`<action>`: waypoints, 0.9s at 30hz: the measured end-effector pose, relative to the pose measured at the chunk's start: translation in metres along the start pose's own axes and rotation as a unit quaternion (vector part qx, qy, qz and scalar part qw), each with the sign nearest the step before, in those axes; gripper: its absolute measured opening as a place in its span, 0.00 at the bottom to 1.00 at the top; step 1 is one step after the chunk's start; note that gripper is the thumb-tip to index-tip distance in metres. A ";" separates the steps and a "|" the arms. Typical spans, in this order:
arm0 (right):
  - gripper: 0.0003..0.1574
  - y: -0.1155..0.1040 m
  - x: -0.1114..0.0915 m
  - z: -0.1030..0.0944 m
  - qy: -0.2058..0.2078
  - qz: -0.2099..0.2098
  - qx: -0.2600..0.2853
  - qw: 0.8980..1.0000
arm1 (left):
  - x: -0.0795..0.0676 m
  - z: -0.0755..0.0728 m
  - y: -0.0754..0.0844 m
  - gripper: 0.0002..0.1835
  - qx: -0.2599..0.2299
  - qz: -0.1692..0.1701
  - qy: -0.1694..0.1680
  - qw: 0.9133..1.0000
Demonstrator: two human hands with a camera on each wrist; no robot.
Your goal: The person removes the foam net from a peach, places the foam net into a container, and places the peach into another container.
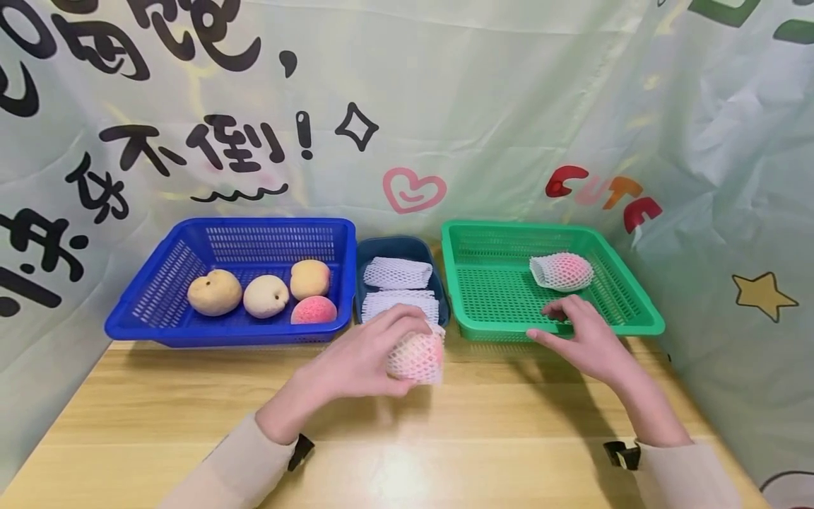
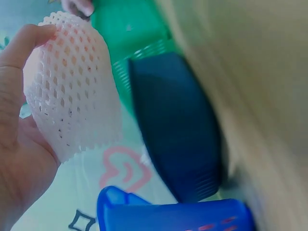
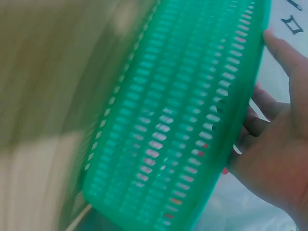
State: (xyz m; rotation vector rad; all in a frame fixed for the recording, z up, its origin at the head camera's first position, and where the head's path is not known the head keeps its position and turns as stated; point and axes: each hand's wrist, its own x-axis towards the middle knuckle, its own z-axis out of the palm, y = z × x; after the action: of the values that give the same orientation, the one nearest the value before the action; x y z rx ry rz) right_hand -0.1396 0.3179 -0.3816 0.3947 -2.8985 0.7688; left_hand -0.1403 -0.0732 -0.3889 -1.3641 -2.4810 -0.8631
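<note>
My left hand (image 1: 372,353) grips a peach in a white foam net sleeve (image 1: 416,355) above the table, in front of the small dark bin. In the left wrist view, the thumb lies over the netted peach (image 2: 72,86), and the sleeve's loose end extends past the fruit. My right hand (image 1: 588,336) is over the front rim of the green basket (image 1: 509,331), fingers apart and holding nothing; whether it touches the rim I cannot tell. Inside that basket lies another netted peach (image 1: 566,271).
At the left stands a blue basket (image 1: 235,336) with several bare peaches (image 1: 266,296). Between the baskets, a dark blue bin (image 1: 397,246) holds folded foam net sleeves (image 1: 397,273). All stand on a wooden table (image 1: 191,410) against a printed cloth (image 1: 509,106).
</note>
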 end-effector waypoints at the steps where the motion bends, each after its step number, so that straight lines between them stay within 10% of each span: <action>1: 0.29 -0.003 0.000 0.001 0.009 -0.009 0.003 1.000 | 0.001 -0.003 0.000 0.37 0.001 0.002 0.012 1.000; 11: 0.23 -0.045 0.011 0.007 0.127 -0.055 0.155 0.978 | 0.017 -0.028 -0.004 0.39 0.010 0.031 0.149 0.988; 22: 0.26 -0.108 0.041 0.020 0.165 -0.134 0.425 0.880 | 0.027 -0.034 -0.011 0.39 0.072 0.053 0.267 0.960; 27: 0.33 -0.134 0.052 0.029 0.110 -0.135 0.412 0.894 | 0.025 -0.034 -0.013 0.38 0.087 0.057 0.285 0.953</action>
State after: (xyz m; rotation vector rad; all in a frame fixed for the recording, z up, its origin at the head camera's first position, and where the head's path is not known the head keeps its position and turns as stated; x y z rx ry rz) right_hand -0.1537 0.1797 -0.3347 0.7003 -2.1011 1.8150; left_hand -0.1694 -0.0797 -0.3564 -1.0062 -1.9633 -0.8403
